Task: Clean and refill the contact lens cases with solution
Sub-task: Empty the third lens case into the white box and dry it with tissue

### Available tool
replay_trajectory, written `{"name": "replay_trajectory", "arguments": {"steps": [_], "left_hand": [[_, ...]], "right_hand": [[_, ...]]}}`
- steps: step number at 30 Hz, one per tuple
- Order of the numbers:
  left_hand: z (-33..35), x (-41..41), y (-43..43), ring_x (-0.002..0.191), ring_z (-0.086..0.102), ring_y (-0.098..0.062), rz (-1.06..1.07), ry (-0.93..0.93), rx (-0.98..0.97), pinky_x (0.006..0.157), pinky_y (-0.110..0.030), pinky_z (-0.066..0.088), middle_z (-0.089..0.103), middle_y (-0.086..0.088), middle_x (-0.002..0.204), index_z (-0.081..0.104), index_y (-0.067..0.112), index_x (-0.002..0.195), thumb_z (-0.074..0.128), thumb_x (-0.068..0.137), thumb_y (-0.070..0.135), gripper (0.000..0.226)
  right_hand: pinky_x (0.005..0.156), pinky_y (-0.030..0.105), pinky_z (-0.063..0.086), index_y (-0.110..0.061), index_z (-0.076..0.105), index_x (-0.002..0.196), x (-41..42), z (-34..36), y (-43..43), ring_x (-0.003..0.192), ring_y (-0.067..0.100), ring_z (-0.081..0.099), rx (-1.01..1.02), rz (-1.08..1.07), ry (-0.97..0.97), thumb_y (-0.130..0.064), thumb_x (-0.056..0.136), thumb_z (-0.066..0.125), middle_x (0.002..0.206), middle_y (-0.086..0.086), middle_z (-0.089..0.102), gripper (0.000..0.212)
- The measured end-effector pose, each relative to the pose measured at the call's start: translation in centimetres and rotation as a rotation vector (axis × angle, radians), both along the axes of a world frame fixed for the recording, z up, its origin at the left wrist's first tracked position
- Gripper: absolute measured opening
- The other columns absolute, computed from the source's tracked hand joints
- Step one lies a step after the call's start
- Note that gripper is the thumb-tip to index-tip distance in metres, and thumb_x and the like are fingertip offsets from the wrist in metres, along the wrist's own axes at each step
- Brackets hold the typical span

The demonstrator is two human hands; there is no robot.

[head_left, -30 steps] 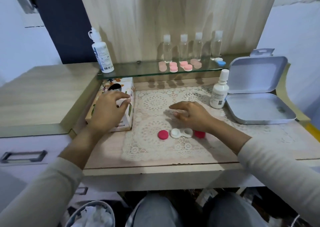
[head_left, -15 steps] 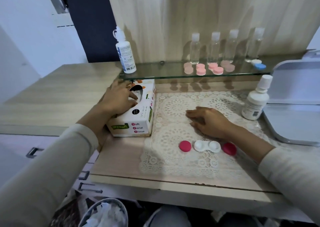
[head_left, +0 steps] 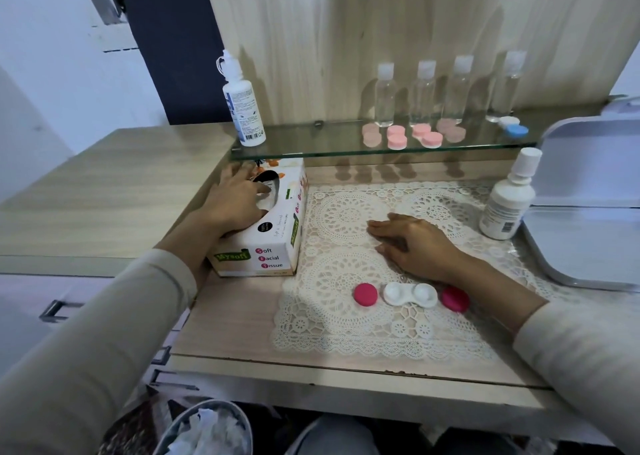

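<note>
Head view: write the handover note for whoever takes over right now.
Left hand rests on the tissue box, fingers at its slot; a pinched tissue cannot be told.
Right hand lies flat on the lace mat, holding nothing.
White lens case sits open on the mat, one pink cap either side; solution bottle stands capped at right.
Done: caps off.
Left: wipe the wells, refill, recap; more cases wait on the glass shelf.

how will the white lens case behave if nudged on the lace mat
The lens case looks small, hard plastic: probably light and stiff. Its flat twin cups should slide rather than roll, though the lace mat may snag it.
</note>
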State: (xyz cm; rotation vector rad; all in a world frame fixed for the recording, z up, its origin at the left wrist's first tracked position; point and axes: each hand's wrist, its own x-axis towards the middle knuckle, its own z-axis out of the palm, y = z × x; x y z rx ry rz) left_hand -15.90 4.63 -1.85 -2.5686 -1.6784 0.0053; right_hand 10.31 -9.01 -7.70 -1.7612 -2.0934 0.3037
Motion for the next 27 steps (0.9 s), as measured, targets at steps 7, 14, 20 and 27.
{"name": "replay_trajectory", "arguments": {"steps": [7,14,20,27], "left_hand": [[0.3,0.4,-1.0,0.135,0.017,-0.028,0.019,-0.069,0.034,0.107,-0.042,0.027,0.032,-0.003,0.147,0.068,0.022,0.106,0.061,0.085,0.022,0.022],[0.0,-0.2,-1.2,0.115,0.045,-0.025,-0.065,-0.169,0.185,0.093,-0.04,0.04,0.06,0.0,0.124,0.073,0.023,0.099,0.062,0.085,0.023,0.018],[0.6,0.2,-2.6,0.094,0.057,-0.024,-0.011,-0.359,0.31,0.075,-0.029,0.036,0.07,-0.006,0.098,0.075,0.017,0.091,0.067,0.082,0.022,0.013],[1.0,-0.1,-3.0,0.089,0.055,-0.025,-0.005,-0.583,0.427,0.071,-0.027,0.033,0.069,-0.008,0.092,0.075,0.012,0.087,0.068,0.08,0.017,0.012]], "right_hand": [[0.1,0.034,0.038,-0.022,0.051,0.131,0.0,-0.1,0.0,0.131,0.012,0.036,0.02,-0.001,0.006,-0.023,0.091,0.056,0.138,-0.014,0.046,0.041],[0.105,0.033,0.032,-0.024,0.05,0.132,0.2,-0.6,0.2,0.137,0.015,0.03,0.022,-0.006,0.011,-0.025,0.091,0.056,0.139,-0.014,0.045,0.042],[0.106,0.033,0.031,-0.024,0.05,0.132,0.2,-0.6,0.2,0.137,0.016,0.029,0.026,-0.009,0.015,-0.025,0.091,0.057,0.139,-0.013,0.045,0.042],[0.107,0.033,0.031,-0.023,0.05,0.132,0.1,-0.5,0.2,0.137,0.016,0.029,0.004,-0.011,0.024,-0.025,0.091,0.057,0.139,-0.013,0.044,0.042]]}}
